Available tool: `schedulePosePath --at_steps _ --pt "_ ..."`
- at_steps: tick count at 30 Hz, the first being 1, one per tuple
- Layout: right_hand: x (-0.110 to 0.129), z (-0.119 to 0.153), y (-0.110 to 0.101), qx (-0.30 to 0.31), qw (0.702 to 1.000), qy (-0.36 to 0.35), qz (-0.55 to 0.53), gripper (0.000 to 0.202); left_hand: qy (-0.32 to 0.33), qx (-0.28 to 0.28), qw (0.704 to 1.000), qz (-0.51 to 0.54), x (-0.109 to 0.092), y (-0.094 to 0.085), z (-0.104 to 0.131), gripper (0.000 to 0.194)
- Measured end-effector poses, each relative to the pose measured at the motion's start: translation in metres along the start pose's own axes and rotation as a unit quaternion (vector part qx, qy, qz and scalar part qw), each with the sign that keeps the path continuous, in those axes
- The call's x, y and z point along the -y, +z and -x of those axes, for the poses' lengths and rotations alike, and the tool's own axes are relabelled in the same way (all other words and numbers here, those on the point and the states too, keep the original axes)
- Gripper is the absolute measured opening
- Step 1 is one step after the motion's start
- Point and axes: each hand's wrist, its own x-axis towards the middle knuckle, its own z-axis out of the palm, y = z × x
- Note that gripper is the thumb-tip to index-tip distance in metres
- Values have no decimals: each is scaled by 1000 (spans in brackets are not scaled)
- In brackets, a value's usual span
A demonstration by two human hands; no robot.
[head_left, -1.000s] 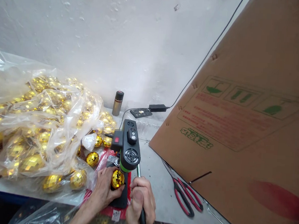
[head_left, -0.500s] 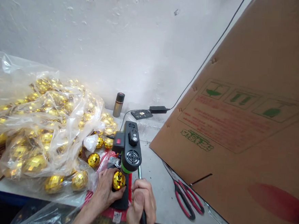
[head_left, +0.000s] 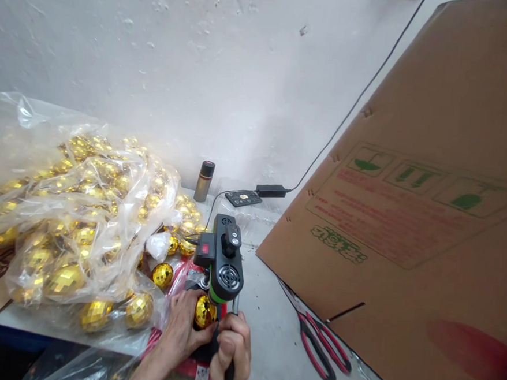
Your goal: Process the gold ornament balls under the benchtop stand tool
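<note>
My left hand (head_left: 180,329) curls around a gold mirrored ball (head_left: 205,312), thumb on its near side and fingers on its far side. The ball sits on the dark base, under the head of a small black bench drill press (head_left: 226,263) with a green ring. My right hand (head_left: 234,348) is wrapped around the black-gripped lever (head_left: 229,372) at the machine's right side. Whether a bit touches the ball is hidden by the head. Another gold ball (head_left: 162,275) lies loose just left of the machine.
A clear plastic bag (head_left: 100,202) full of gold balls spreads over the left. A large cardboard box (head_left: 408,212) leans at the right, with red-handled scissors (head_left: 323,345) beside it. Toward the wall stand a spray can (head_left: 204,181) and a black power adapter (head_left: 273,191) with its cable.
My right hand has drawn the lever slightly left and nearer the machine. My left hand stays on the ball. The whole view has shifted a little.
</note>
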Motion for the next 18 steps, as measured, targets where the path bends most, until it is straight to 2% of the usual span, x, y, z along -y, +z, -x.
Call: schedulePosePath --at_steps 2,5,8,10,13,14,16,18 --pt "5 -12 -7 32 999 5 -12 36 2 4 1000 3 0 -2 -3 43" --pt "20 -47 -17 68 993 90 -39 35 14 7 1000 14 2 -2 -2 51" --pt "35 -81 -21 61 986 140 -61 33 40 5 999 24 13 -4 18 60" --pt "39 -88 -20 49 986 138 -78 35 65 13 998 20 25 -11 40 68" --pt "37 -77 -18 53 985 137 -86 34 114 37 993 -5 37 -38 61 80" --pt "35 -71 -18 55 985 139 -84 34 119 30 992 -20 37 -51 59 78" --pt "32 -60 -17 54 985 139 -80 33 104 -14 992 -77 30 -75 40 57" --pt "30 -53 -17 49 987 131 -76 34 34 -53 983 -174 18 -95 6 45"
